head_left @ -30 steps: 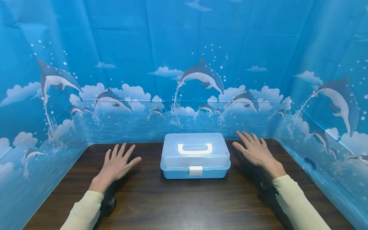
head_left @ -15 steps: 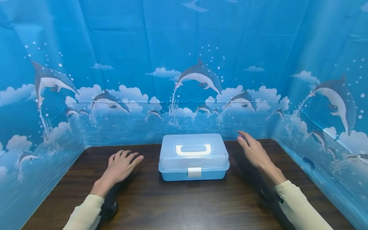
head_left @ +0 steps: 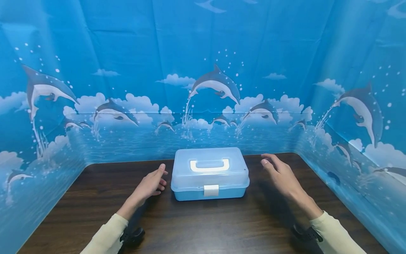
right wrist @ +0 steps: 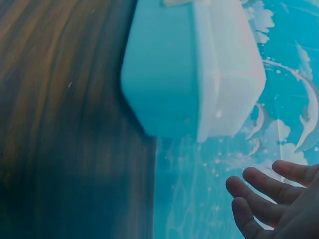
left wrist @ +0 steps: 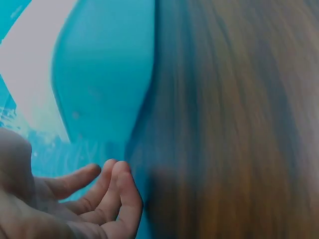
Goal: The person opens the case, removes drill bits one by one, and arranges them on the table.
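Observation:
A blue plastic box (head_left: 209,193) with a frosted lid, a white carrying handle (head_left: 210,165) and a white front latch stands closed on the brown table. My left hand (head_left: 151,184) is close to its left side, palm turned toward the box, fingers loosely bent and apart from it. On the other side my right hand (head_left: 282,176) hovers with a wider gap, thumb and fingers spread toward the box. Both wrist views show the box end (left wrist: 107,69) beyond fingers that hold nothing; the right one shows its lower part (right wrist: 162,69) too.
A dolphin-print backdrop (head_left: 133,137) encloses the table (head_left: 203,225) at the back and both sides. The box stands near the table's back edge. Dark wrist devices (head_left: 134,235) sit under the cream sleeves.
My left hand has moved right toward the box and turned from palm-down to palm-inward. The right hand has rotated inward, its fingers drawing together. The head view has shifted slightly; the box stays put.

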Motion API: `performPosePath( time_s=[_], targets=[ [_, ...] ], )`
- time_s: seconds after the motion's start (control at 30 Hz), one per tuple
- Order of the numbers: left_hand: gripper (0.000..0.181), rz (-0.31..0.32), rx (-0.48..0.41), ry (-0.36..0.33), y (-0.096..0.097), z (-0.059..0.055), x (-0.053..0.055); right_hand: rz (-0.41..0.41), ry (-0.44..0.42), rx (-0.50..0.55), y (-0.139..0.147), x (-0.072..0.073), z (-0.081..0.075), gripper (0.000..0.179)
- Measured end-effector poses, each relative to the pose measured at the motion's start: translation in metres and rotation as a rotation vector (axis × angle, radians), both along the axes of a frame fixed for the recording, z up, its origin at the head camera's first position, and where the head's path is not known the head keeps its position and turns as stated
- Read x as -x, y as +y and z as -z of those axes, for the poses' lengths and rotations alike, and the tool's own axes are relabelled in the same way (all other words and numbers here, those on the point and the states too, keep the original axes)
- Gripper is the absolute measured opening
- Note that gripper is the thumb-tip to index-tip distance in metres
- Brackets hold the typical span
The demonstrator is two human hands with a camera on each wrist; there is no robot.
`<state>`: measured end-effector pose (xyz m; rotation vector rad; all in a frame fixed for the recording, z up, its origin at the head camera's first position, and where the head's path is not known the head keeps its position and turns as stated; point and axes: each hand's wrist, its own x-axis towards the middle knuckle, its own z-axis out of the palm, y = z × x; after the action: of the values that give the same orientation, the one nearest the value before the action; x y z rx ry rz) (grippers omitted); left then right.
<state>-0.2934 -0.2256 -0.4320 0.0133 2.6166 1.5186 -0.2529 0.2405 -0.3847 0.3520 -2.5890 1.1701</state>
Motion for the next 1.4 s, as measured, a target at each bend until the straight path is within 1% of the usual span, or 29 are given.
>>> performPosePath(
  time_s=[0.1,0.2,0.27,0.37,0.43,0.47,0.53,0.63,0.7,0.77,0.83,0.9,0.93,1.0,1.07,1.13,1.2,1.27,1.33,1.4],
  targets=[
    [0.096,-0.032,-0.131,-0.041,0.009,-0.007,-0.001,0.010,0.016,0.052,-0.006,-0.003,-0.004,0.054],
    [0.098,-0.043,-0.208,-0.062,0.016,-0.016,-0.003,0.023,0.047,0.092,-0.011,-0.007,-0.008,0.051],
    [0.097,-0.029,-0.225,-0.076,0.019,-0.022,-0.005,0.041,0.082,0.095,-0.015,-0.011,-0.010,0.047],
    [0.095,0.006,-0.224,-0.098,0.024,-0.030,-0.008,0.056,0.143,0.102,-0.024,-0.016,-0.012,0.043],
    [0.094,0.028,-0.216,-0.114,0.026,-0.033,-0.009,0.045,0.154,0.116,-0.032,-0.020,-0.012,0.042],
    [0.094,0.033,-0.214,-0.122,0.027,-0.035,-0.010,0.024,0.139,0.129,-0.037,-0.023,-0.010,0.043],
    [0.096,0.032,-0.221,-0.140,0.028,-0.036,-0.011,-0.037,0.073,0.155,-0.048,-0.027,-0.008,0.048],
    [0.099,0.022,-0.254,-0.160,0.027,-0.036,-0.012,-0.125,-0.064,0.178,-0.064,-0.031,-0.002,0.056],
    [0.100,0.017,-0.289,-0.177,0.027,-0.036,-0.012,-0.153,-0.134,0.184,-0.073,-0.032,0.002,0.061],
    [0.098,0.024,-0.321,-0.194,0.027,-0.035,-0.012,-0.163,-0.193,0.197,-0.080,-0.033,0.007,0.064],
    [0.096,0.027,-0.351,-0.212,0.028,-0.034,-0.012,-0.181,-0.273,0.239,-0.086,-0.033,0.011,0.068],
    [0.094,0.031,-0.377,-0.224,0.028,-0.033,-0.011,-0.232,-0.406,0.321,-0.091,-0.033,0.016,0.076],
    [0.093,0.030,-0.394,-0.228,0.029,-0.033,-0.011,-0.263,-0.489,0.371,-0.094,-0.033,0.017,0.079],
    [0.091,0.033,-0.422,-0.235,0.030,-0.033,-0.010,-0.324,-0.669,0.491,-0.098,-0.034,0.020,0.086],
    [0.089,0.036,-0.452,-0.247,0.030,-0.032,-0.008,-0.371,-0.830,0.624,-0.103,-0.034,0.024,0.092],
    [0.088,0.032,-0.484,-0.261,0.030,-0.030,-0.007,-0.398,-0.943,0.762,-0.108,-0.034,0.028,0.093],
    [0.089,0.032,-0.505,-0.268,0.029,-0.027,-0.007,-0.409,-1.013,0.890,-0.113,-0.034,0.032,0.093],
    [0.089,0.025,-0.521,-0.270,0.028,-0.024,-0.008,-0.401,-1.055,0.997,-0.119,-0.034,0.035,0.092],
    [0.090,0.023,-0.524,-0.266,0.028,-0.023,-0.008,-0.370,-1.083,1.076,-0.126,-0.034,0.036,0.092],
    [0.091,0.023,-0.524,-0.263,0.028,-0.022,-0.009,-0.329,-1.098,1.131,-0.132,-0.035,0.037,0.093]
  ],
)
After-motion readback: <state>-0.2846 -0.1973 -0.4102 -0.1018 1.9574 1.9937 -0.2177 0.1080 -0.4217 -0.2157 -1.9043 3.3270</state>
